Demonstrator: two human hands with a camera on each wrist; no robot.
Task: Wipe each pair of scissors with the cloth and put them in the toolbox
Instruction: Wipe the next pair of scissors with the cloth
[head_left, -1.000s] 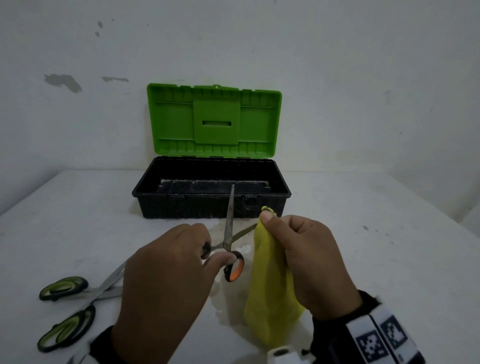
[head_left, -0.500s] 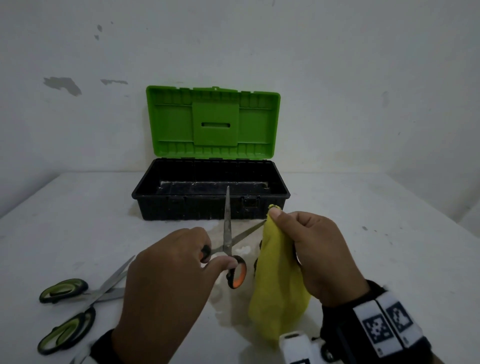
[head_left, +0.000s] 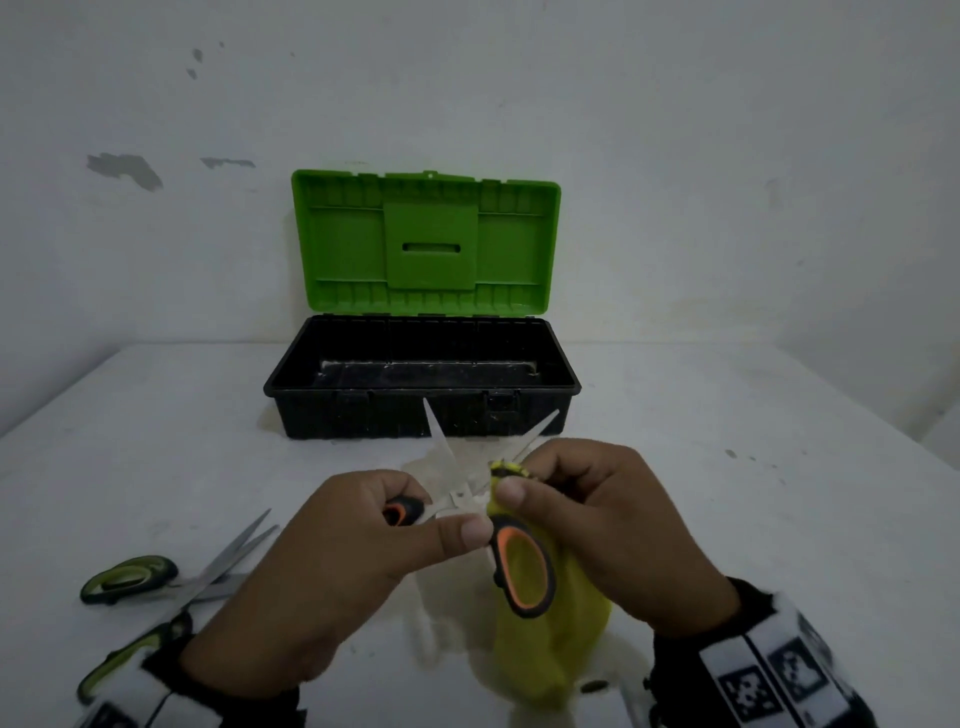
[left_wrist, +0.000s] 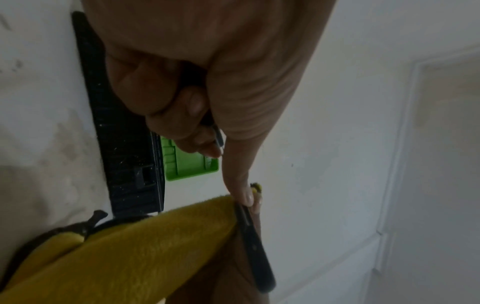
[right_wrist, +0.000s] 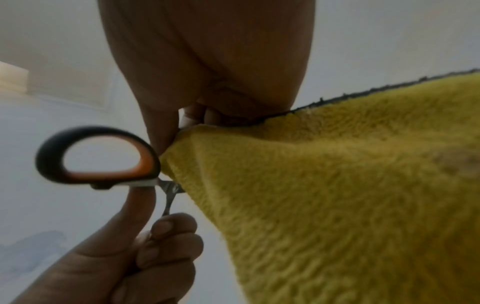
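**Open scissors held at the pivot, cloth pinched on one blade**

The toolbox (head_left: 422, 382) stands open at the back of the surface (head_left: 727, 493), green lid upright, black tray showing nothing inside that can be made out. It is the one rigid container here and looks roomy enough for long tools laid flat.

The yellow cloth (head_left: 550, 634), one only, is soft and fleecy; it hangs limp from the right hand (head_left: 602, 525), whose fingers pinch a fold of it around a blade near the pivot. It should conform easily to metal but offers little protection against an edge.

Scissors: three pairs can be counted. The orange-handled scissors (head_left: 519, 566) are held above the surface in front of the toolbox, blades spread in a V. The left hand (head_left: 332, 566) grips one handle loop, thumb pressing near the pivot. They are stiff, light, with smooth, probably slippery steel, so the handles are the safe hold. Two green-handled scissors (head_left: 130, 577) lie on the surface at the left, overlapping, still to be wiped.
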